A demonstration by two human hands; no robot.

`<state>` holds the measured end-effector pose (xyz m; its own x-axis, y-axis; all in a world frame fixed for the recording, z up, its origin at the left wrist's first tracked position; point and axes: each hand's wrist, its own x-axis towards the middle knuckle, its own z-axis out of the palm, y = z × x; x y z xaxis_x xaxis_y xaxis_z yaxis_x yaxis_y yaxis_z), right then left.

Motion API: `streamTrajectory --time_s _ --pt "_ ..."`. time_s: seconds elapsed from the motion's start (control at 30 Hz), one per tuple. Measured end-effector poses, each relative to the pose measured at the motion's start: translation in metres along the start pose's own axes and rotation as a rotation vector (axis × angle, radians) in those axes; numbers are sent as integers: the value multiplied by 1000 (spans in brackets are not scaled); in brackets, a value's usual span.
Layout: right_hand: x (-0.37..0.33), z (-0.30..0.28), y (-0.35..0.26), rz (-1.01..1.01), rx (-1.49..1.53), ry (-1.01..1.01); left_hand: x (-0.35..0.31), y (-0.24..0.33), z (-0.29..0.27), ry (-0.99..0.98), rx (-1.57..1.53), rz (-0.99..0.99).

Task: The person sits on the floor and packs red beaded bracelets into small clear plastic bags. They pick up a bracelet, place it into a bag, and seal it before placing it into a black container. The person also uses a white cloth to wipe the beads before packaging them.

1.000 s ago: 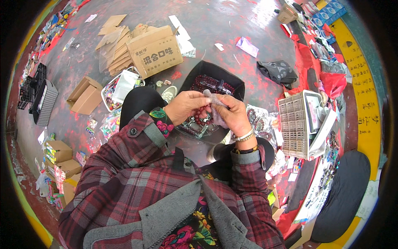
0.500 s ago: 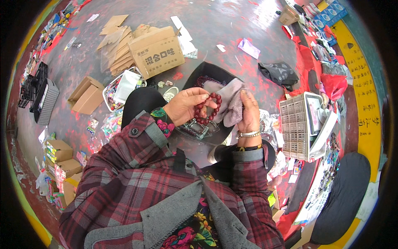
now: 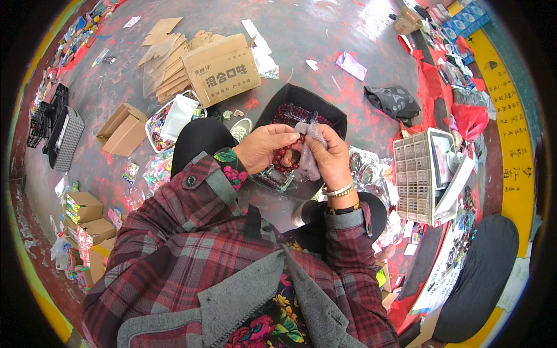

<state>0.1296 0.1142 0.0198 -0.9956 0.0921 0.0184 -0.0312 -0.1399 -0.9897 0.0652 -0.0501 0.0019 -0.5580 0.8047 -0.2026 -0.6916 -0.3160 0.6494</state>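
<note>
Between my hands hangs a loop of dark red beads, a bead bracelet (image 3: 284,161). My left hand (image 3: 266,148) pinches it at the top left, thumb and fingers closed. My right hand (image 3: 332,158) is closed on a greyish-pink cloth (image 3: 311,165), which is bunched up against the beads on their right side. Some of the bracelet is covered by the cloth and fingers. Below both hands stands a black bin (image 3: 332,106), holding more dark red beads (image 3: 290,113) toward its far side and clear plastic packets (image 3: 272,179) at its near side.
Left of the bin lie a large cardboard box (image 3: 223,69), flattened cardboard (image 3: 171,72) and a white basket (image 3: 178,119). A small open carton (image 3: 123,130) sits farther left. On the right are a grey plastic crate (image 3: 413,177) and a dark patterned bag (image 3: 391,103).
My right hand has moved left and brought the cloth onto the beads. The cloth, earlier spread and hanging apart at the right, is now bunched around the bracelet's right side.
</note>
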Motion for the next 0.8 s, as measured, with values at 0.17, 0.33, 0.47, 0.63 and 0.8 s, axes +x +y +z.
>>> streamTrajectory --time_s 0.17,0.33,0.47,0.63,0.8 --pt "0 0 8 -65 -263 -3 4 -5 -6 11 147 -82" --pt "2 0 8 7 -182 104 3 -4 0 -47 230 -67" --pt "6 -9 12 257 358 116 1 -3 -3 -53 120 -27" --pt "6 -15 6 240 497 67 1 2 -5 -21 -39 44" --pt "-1 2 7 77 195 14 2 -1 -2 -17 -44 13"
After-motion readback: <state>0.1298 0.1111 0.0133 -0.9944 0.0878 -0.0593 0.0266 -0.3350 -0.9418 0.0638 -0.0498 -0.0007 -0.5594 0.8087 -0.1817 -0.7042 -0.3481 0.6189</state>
